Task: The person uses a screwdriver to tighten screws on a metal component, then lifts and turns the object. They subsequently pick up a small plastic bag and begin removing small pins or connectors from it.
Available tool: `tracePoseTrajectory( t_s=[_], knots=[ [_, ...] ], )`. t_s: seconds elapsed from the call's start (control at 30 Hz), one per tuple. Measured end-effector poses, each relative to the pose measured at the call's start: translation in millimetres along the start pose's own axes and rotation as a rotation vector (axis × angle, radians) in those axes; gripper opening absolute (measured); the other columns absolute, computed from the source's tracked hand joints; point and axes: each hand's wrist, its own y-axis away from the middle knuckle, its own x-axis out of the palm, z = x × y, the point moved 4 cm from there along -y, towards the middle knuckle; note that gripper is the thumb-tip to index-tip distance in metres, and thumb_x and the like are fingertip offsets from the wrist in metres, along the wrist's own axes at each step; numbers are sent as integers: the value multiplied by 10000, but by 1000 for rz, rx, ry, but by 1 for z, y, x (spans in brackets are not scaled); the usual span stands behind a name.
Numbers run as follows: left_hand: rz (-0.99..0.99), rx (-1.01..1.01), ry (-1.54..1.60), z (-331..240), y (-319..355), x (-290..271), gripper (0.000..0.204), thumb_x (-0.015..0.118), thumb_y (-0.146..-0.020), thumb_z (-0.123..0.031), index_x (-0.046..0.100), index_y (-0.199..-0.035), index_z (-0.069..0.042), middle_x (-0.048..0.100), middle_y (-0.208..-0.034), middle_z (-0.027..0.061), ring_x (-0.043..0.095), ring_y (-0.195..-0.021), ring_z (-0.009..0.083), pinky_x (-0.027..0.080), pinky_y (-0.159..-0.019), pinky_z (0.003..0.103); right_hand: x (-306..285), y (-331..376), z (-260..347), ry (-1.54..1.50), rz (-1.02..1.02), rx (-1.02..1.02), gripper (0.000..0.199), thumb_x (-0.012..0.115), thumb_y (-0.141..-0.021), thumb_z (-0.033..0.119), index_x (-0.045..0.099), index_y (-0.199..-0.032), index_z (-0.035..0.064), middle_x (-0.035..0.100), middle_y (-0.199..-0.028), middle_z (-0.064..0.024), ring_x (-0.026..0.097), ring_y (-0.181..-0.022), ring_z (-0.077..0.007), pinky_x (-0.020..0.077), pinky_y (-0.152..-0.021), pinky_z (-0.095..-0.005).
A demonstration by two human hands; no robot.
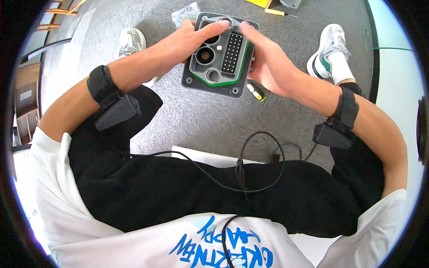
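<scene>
Above the grey carpet [192, 120], between the person's feet and raised in front of the lap, a dark grey plug block [219, 48] was held in both hands, its socket face turned up. The left hand [190, 39] gripped its upper left edge, thumb laid across the face beside the upper ring. The right hand [269, 62] was curled about the right side, its thumb blurred near the top corner; the block hid some fingertips.

Beyond the left hand lay a clear plastic bag [184, 14], and farther right a yellow-handled screwdriver [273, 11]. A yellow-and-black handle [256, 91] lay on the carpet, partly covered by the block. White shoes [328, 47] stood on either side, the left forearm crossing in front of one. A black cable [205, 173] looped over the lap, well apart from the block. Large blue lettering ran across the white shirt [147, 241], upside down from this view.
</scene>
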Motion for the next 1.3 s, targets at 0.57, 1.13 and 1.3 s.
tracePoseTrajectory(
  t_s=[0.57, 1.13, 1.3],
  knots=[
    [-6, 25, -24, -13, 7, 7, 795, 619, -961, -627, 454, -1393, 20, 647, -1201, 135, 697, -1050, 184, 581, -884, 330, -8, -3, -2, 263, 38, -171, 227, 654, -905, 245, 668, -1064, 84, 661, -857, 13, 532, -686, -73, 368, -590, -277],
    [-113, 136, 98, -10, 2, 8, 472, 629, -1015, -392, 616, -1244, 20, 709, -1043, 89, 671, -889, 159, 555, -742, 300, -5, 4, -2, 70, 83, -120, 369, 621, -886, 78, 567, -1249, 47, 662, -1101, -75, 667, -993, -171, 550, -832, -362],
    [-31, 136, 23, -31, 18, 8, 532, 587, -1032, -452, 594, -1270, 23, 711, -1087, 97, 686, -952, 155, 551, -807, 270, -5, 5, 4, 255, 224, -151, 569, 568, -932, 49, 393, -1473, 37, 589, -1337, -110, 613, -1242, -224, 495, -1093, -466]
  ],
)
